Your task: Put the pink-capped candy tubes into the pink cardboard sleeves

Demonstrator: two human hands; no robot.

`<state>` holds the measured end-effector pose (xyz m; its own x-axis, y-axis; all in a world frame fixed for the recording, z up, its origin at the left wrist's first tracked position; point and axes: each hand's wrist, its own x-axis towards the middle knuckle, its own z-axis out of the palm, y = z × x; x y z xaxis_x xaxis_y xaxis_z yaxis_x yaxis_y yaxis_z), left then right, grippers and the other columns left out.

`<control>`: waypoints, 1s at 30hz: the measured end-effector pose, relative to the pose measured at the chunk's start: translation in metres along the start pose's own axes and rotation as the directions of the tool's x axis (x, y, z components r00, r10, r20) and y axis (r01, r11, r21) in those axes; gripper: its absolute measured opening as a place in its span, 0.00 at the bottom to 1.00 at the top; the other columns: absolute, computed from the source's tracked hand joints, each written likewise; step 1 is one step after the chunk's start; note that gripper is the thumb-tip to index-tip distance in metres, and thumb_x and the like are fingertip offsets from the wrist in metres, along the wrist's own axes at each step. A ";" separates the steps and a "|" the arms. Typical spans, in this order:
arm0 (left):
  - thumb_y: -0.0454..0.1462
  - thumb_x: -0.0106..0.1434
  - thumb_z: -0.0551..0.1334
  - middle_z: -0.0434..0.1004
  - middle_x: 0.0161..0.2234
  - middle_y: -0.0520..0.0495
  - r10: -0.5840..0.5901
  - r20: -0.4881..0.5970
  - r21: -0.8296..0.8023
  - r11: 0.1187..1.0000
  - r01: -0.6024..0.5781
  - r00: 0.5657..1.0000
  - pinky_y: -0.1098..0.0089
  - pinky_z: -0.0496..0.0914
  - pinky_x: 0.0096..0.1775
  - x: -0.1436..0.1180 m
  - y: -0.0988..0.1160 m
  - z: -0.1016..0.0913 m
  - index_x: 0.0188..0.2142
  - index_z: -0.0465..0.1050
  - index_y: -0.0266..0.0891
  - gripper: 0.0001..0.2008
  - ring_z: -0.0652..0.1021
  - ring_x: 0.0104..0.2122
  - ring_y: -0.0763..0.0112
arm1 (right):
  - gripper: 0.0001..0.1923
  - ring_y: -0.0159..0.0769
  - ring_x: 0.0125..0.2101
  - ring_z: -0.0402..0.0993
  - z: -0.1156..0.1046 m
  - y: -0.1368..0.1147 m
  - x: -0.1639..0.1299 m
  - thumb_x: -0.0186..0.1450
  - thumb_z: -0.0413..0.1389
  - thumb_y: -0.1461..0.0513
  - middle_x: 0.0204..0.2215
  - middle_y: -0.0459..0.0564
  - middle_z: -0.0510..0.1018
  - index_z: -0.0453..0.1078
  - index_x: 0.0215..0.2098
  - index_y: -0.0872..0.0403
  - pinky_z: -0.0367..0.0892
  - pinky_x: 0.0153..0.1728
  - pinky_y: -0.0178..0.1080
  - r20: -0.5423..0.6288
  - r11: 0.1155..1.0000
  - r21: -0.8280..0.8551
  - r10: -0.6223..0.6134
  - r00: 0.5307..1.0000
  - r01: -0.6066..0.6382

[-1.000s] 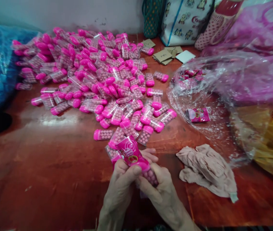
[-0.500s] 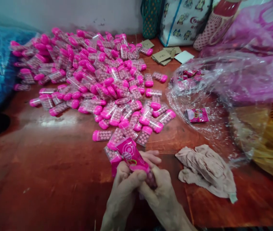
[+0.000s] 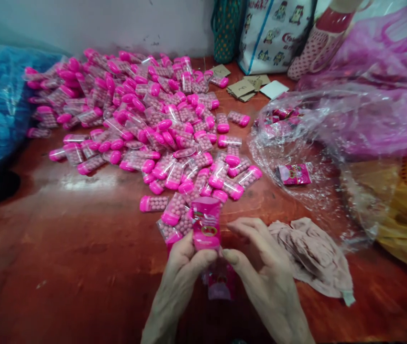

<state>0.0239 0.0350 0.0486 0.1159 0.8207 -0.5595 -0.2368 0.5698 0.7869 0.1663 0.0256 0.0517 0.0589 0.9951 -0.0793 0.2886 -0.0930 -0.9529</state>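
Note:
My left hand (image 3: 185, 265) grips a small candy container with a pink printed sleeve (image 3: 206, 222), thumb across its lower end. Close by on the right, my right hand (image 3: 260, 258) has its fingers apart. Its thumb tip is at the container's lower corner; whether it touches I cannot tell. Below the hands lies another pink printed sleeve (image 3: 221, 284), partly in shadow. Just beyond my left hand, several clear candy containers (image 3: 174, 212) with pink caps and round pink candies lie on the table.
A large heap of candy containers (image 3: 135, 114) spreads across the reddish table (image 3: 81, 248). To the right are a crumpled cloth (image 3: 314, 253) and a clear plastic bag (image 3: 318, 129) with printed sleeves. A blue bag (image 3: 2, 105) stands left; cardboard pieces (image 3: 242, 88) lie at the back.
The container in my left hand has turned more upright. My right hand has come off it and moved right, its fingers spreading. A sleeve below the hands has come into view.

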 end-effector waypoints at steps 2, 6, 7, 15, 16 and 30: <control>0.33 0.53 0.66 0.75 0.26 0.51 -0.044 0.083 -0.024 0.999 0.046 0.996 0.74 0.66 0.30 -0.002 -0.003 0.003 0.32 0.76 0.37 0.05 0.72 0.26 0.73 | 0.05 0.37 0.39 0.70 0.002 0.000 0.005 0.62 0.57 0.60 0.37 0.48 0.74 0.72 0.36 0.52 0.65 0.41 0.36 0.050 0.993 0.104 0.058 0.997 -0.063; 0.34 0.54 0.65 0.74 0.26 0.50 -0.033 0.201 -0.151 0.986 0.064 0.979 0.73 0.64 0.29 -0.002 -0.016 0.010 0.35 0.74 0.36 0.07 0.71 0.25 0.74 | 0.08 0.33 0.30 0.70 0.009 0.006 0.009 0.64 0.56 0.57 0.30 0.45 0.73 0.72 0.30 0.53 0.67 0.33 0.34 0.120 0.920 0.319 0.198 0.973 -0.227; 0.34 0.56 0.64 0.73 0.25 0.50 -0.029 0.207 -0.168 0.984 0.065 0.978 0.73 0.64 0.28 -0.001 -0.019 0.011 0.34 0.74 0.36 0.05 0.70 0.24 0.74 | 0.09 0.31 0.27 0.69 0.010 0.008 0.008 0.64 0.56 0.57 0.29 0.45 0.73 0.72 0.30 0.54 0.66 0.30 0.33 0.118 0.904 0.345 0.225 0.967 -0.252; 0.34 0.59 0.62 0.64 0.24 0.54 -0.010 0.018 -0.278 0.961 0.015 1.000 0.75 0.59 0.27 -0.005 -0.024 0.023 0.33 0.72 0.37 0.03 0.65 0.24 0.77 | 0.05 0.33 0.33 0.69 0.029 0.012 -0.002 0.64 0.56 0.62 0.30 0.45 0.74 0.74 0.32 0.52 0.65 0.35 0.33 -0.135 0.975 0.217 0.076 0.988 -0.045; 0.35 0.59 0.62 0.64 0.24 0.54 -0.009 0.010 -0.268 0.963 0.012 1.000 0.75 0.59 0.27 -0.005 -0.024 0.023 0.34 0.72 0.37 0.03 0.65 0.24 0.77 | 0.05 0.33 0.33 0.70 0.029 0.012 -0.002 0.64 0.56 0.62 0.30 0.46 0.74 0.74 0.32 0.52 0.65 0.35 0.33 -0.140 0.976 0.214 0.072 0.987 -0.041; 0.39 0.63 0.58 0.69 0.21 0.51 -0.088 0.216 -0.077 0.991 0.107 0.972 0.75 0.58 0.23 -0.006 -0.033 0.013 0.31 0.71 0.36 0.09 0.67 0.19 0.77 | 0.12 0.23 0.12 0.58 0.009 0.022 0.010 0.60 0.59 0.54 0.17 0.40 0.70 0.75 0.35 0.55 0.57 0.12 0.28 0.138 0.740 0.555 0.367 0.920 -0.378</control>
<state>0.0430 0.0124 0.0294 0.3422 0.7570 -0.5567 -0.2970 0.6492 0.7002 0.1644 0.0342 0.0271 0.0286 0.8859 -0.4630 -0.3394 -0.4270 -0.8381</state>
